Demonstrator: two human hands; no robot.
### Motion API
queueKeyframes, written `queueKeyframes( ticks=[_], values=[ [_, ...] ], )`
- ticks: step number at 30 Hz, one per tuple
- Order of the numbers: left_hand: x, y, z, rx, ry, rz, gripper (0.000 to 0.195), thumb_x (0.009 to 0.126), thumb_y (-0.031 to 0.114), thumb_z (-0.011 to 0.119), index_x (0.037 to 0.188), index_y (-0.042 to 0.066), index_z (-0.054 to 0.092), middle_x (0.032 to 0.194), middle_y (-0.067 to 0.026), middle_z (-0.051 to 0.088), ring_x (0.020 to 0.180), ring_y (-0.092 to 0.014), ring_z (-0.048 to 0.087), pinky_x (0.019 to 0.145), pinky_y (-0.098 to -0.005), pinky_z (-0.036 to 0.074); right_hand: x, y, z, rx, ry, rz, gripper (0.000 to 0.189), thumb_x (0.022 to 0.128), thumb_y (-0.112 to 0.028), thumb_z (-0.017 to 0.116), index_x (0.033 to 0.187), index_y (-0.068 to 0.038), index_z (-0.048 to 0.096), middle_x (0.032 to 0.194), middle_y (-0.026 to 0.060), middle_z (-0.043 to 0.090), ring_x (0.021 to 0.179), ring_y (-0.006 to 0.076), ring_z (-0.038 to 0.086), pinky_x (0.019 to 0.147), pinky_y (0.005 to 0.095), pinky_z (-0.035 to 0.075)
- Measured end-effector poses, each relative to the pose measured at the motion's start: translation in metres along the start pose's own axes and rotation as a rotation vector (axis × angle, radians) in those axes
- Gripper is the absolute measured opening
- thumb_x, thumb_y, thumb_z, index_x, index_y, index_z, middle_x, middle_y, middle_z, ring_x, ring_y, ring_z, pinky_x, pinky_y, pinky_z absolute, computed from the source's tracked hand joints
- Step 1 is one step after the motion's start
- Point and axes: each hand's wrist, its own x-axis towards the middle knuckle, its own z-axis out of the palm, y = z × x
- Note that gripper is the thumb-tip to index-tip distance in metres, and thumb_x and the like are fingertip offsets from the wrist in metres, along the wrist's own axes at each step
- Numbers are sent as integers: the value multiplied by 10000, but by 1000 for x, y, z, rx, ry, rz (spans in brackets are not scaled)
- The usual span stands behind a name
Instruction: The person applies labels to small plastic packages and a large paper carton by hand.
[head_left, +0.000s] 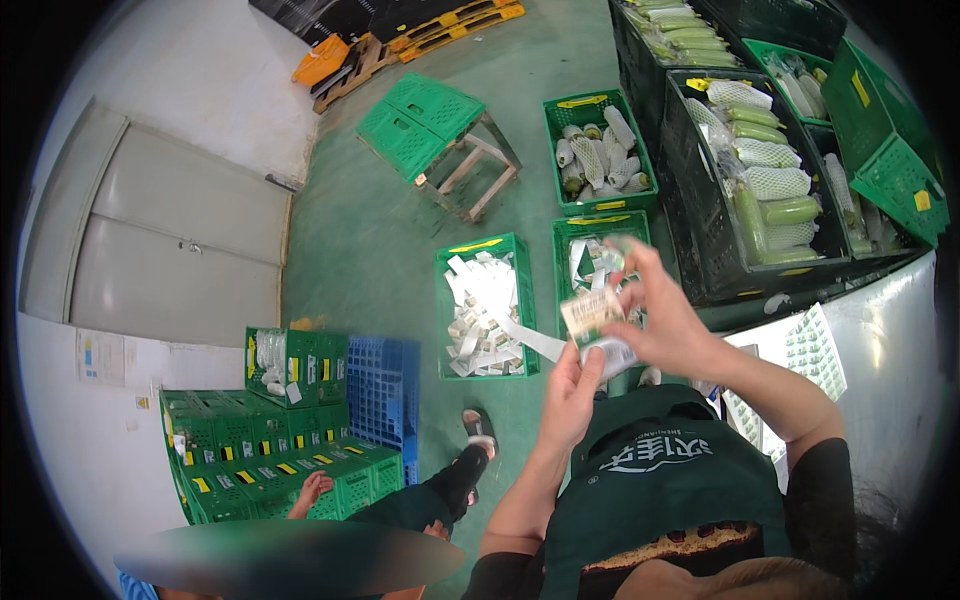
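Note:
My left hand (574, 390) pinches a white label strip (536, 339) between thumb and fingers. The strip's tail hangs down into a green plastic crate (526, 300) of loose white and printed label strips (480, 300). My right hand (664, 319) is just above and to the right, its thumb and curled fingers at a tan printed label (591, 311) with a barcode. A small greenish piece (616, 256), blurred, shows at its raised fingertips. Below both hands, partly hidden, stands a second green crate (559, 262) with more label strips.
A green crate (600, 204) holds net-sleeved vegetables. Black crates (690, 247) of long green gourds stand right, beside a metal table (885, 337) with label sheets (814, 352). A crate-topped wooden stand (424, 124) is ahead. Stacked crates (300, 472) and another person (405, 510) are left.

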Motion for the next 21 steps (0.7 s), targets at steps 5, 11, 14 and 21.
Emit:
queueKeyframes(
  ticks=[5,11,14,21],
  values=[
    [-3,-15,-22,-85,-129,-201,339,987,204,411,1142,-69,539,1073,-102,613,934,-123,578,858,-276,455,20,17,-25,-148,172,58,708,774,-42,652,1313,-34,193,830,133,556,604,196,588,530,333,468],
    [0,-14,-18,-56,32,-84,334,993,199,394,1130,-66,544,1048,-94,620,888,-102,576,806,-246,456,-28,3,15,-366,-83,-28,526,774,-96,629,1207,-41,337,608,180,580,593,391,593,544,468,455],
    [-3,-21,-27,13,75,-10,311,989,179,394,1131,-60,533,1104,-104,602,995,-136,570,885,-291,443,-12,6,1,-538,17,127,545,768,-125,656,1205,-44,341,592,169,579,573,398,587,530,458,463],
    [0,-10,-2,-140,67,-86,315,988,194,413,1143,-39,557,1040,-59,620,896,-72,554,802,-218,437,-12,18,-8,-74,4,59,619,762,-86,699,1215,-13,284,686,107,617,626,187,624,558,284,478]
  ],
)
